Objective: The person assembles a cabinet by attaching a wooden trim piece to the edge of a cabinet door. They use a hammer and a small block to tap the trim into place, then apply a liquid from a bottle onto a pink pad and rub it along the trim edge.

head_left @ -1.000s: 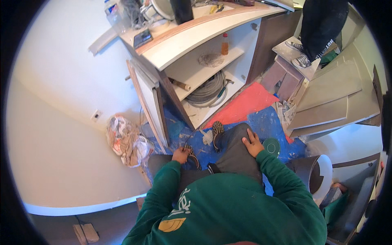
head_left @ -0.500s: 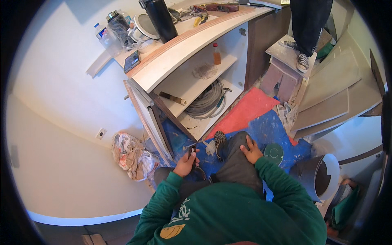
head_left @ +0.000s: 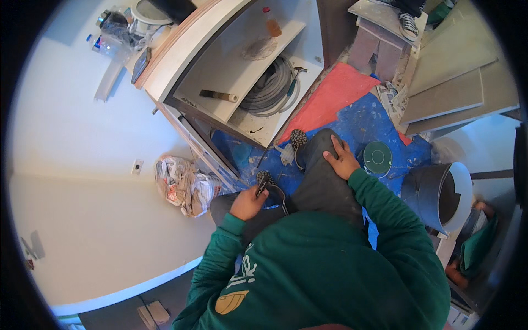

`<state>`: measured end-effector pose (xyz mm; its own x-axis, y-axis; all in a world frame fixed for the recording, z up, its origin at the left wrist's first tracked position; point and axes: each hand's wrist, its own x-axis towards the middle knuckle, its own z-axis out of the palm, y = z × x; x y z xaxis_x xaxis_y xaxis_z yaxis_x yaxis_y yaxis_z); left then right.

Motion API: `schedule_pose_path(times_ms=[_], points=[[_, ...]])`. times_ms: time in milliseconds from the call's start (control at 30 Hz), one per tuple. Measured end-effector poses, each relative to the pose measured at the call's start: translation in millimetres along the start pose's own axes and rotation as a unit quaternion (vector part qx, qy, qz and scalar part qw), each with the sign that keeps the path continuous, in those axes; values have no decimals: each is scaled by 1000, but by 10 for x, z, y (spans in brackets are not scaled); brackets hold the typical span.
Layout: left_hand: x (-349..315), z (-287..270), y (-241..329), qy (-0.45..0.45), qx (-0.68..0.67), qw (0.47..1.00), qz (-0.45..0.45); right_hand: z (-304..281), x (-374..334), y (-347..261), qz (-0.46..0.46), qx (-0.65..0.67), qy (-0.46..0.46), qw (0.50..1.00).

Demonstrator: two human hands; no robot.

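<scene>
My left hand (head_left: 247,204) is closed round a small dark hand tool (head_left: 262,186), held over my left leg; its exact kind cannot be made out. Spread flat, my right hand (head_left: 341,160) lies on my right knee and holds nothing. Ahead of me is a low cabinet (head_left: 184,49) with its front open. On its shelf are a dark-handled brush-like tool (head_left: 218,96) and a bottle of orange liquid (head_left: 271,23). The bottom holds a coiled grey hose (head_left: 268,91) and a hammer (head_left: 293,81).
Blue sheeting (head_left: 352,126) and red sheeting (head_left: 333,96) cover the floor. A round green lid (head_left: 377,158) and a dark rolled sheet (head_left: 423,192) lie to my right. Stuffed plastic bags (head_left: 184,187) sit by the left wall. Boards (head_left: 451,110) lean at right, near another person's shoe (head_left: 408,26).
My view has tilted down and turned, so the cabinet sits higher and further left. My left hand has turned the dark tool to a different angle. My right hand stays on the knee.
</scene>
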<state>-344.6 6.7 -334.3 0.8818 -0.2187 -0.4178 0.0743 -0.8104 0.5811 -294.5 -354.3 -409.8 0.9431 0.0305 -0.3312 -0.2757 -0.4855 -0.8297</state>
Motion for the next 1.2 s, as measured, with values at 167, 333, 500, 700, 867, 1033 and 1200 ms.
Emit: schedule_pose_path(times_ms=[167, 333, 500, 700, 867, 1033, 1200], points=[[-312, -927, 1358, -10, 277, 947, 164, 134, 120, 203, -50, -37, 17, 998], [-741, -1405, 3013, 19, 276, 880, 387, 28, 501, 1335, -140, -244, 63, 957], [-1192, -1279, 3271, 95, 277, 848, 441, 96, 198, 455, -33, -72, 36, 996], [-1166, -1318, 3335, 100, 264, 821, 496, -56, 52, 263, -34, -73, 62, 995], [-973, -1818, 3020, 151, 247, 860, 420, 223, 30, 38, -73, -73, 13, 995], [156, -2843, 2619, 197, 187, 905, 327, -45, 245, 128, -45, -51, 88, 994], [643, -3250, 1832, 254, -198, 924, 209, 120, 1201, 588, -56, 121, 97, 986]])
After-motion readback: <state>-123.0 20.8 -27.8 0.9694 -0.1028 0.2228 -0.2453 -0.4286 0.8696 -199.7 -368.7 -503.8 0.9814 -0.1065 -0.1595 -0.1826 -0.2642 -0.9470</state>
